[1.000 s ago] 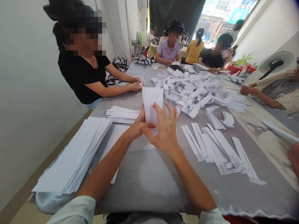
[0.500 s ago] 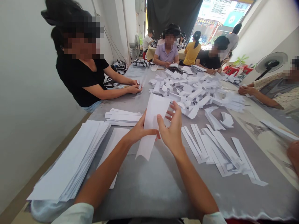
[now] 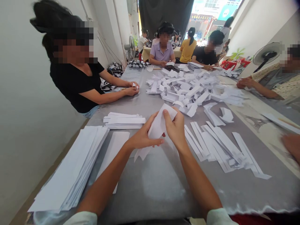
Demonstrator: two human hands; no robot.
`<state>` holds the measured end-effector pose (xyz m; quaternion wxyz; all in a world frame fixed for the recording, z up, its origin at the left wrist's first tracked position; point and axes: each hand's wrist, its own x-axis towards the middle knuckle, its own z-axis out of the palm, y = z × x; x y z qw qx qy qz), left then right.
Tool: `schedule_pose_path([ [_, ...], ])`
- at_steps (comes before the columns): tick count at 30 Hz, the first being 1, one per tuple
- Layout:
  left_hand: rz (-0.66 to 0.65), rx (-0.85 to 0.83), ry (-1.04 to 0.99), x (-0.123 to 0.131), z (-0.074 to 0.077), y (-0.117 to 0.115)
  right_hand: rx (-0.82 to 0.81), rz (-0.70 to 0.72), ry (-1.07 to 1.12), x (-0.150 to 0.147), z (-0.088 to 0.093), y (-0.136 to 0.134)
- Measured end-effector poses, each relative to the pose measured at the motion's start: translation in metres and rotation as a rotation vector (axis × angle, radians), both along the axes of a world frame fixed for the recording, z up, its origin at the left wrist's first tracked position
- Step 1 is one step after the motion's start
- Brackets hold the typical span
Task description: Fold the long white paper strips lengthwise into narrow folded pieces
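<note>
A white paper sheet (image 3: 159, 126) is held above the grey table (image 3: 150, 184) between both my hands. My left hand (image 3: 142, 137) is closed on its lower part, thumb across the front. My right hand (image 3: 176, 128) is closed on its upper right edge, fingers curled over the top. The sheet is bent and its lower corner hangs toward the table. A single flat sheet (image 3: 112, 153) lies just left of my left hand.
A thick stack of white sheets (image 3: 72, 167) lies at the near left, a smaller stack (image 3: 124, 121) beyond it. Long paper strips (image 3: 220, 147) lie to the right, a heap of folded pieces (image 3: 187, 87) mid-table. Several people sit around the table; a fan (image 3: 267, 54) stands at the right.
The sheet stood upright and flat between my hands; it has come down and tilted, and both hands have closed on it, bending it. My right hand's fingers were spread before.
</note>
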<state>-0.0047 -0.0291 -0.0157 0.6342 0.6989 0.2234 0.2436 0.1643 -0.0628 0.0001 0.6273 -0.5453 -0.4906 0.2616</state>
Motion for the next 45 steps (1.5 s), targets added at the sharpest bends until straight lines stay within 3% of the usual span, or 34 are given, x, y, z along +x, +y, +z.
schedule_pose_path([
  [4, 0.172, 0.136, 0.075, 0.006, -0.002, 0.000, 0.016, 0.018, -0.029, -0.001, 0.005, -0.002],
  [7, 0.334, 0.414, 0.213, 0.010, -0.005, 0.001, -0.029, 0.076, -0.027, -0.004, 0.005, -0.004],
  [9, 0.365, 0.571, 0.307, 0.011, -0.006, 0.000, -0.059, 0.093, -0.010, -0.006, 0.003, -0.004],
  [11, 0.344, 0.621, 0.368, 0.012, -0.005, -0.003, -0.083, 0.082, 0.020, -0.007, 0.002, -0.002],
  [14, 0.283, 0.581, 0.351, 0.012, -0.003, -0.010, -0.078, 0.070, 0.027, -0.005, 0.001, 0.000],
  [18, 0.194, 0.511, 0.169, 0.008, 0.001, -0.014, -0.053, 0.100, 0.057, -0.002, 0.002, 0.001],
  [23, 0.152, 0.259, 0.023, -0.007, 0.008, -0.005, 0.057, 0.111, 0.093, -0.002, 0.003, 0.001],
  [25, 0.190, 0.182, -0.036, -0.011, 0.011, -0.001, 0.065, 0.148, 0.107, -0.003, 0.004, 0.000],
  [32, 0.506, 0.076, -0.231, -0.007, 0.024, -0.002, -0.025, 0.355, 0.054, -0.014, 0.015, -0.017],
  [37, 0.518, 0.131, -0.238, -0.008, 0.031, -0.011, -0.117, 0.376, -0.001, -0.021, 0.018, -0.026],
  [45, 0.575, -0.070, -0.254, -0.013, 0.035, -0.011, -0.125, 0.388, 0.118, -0.017, 0.023, -0.029],
])
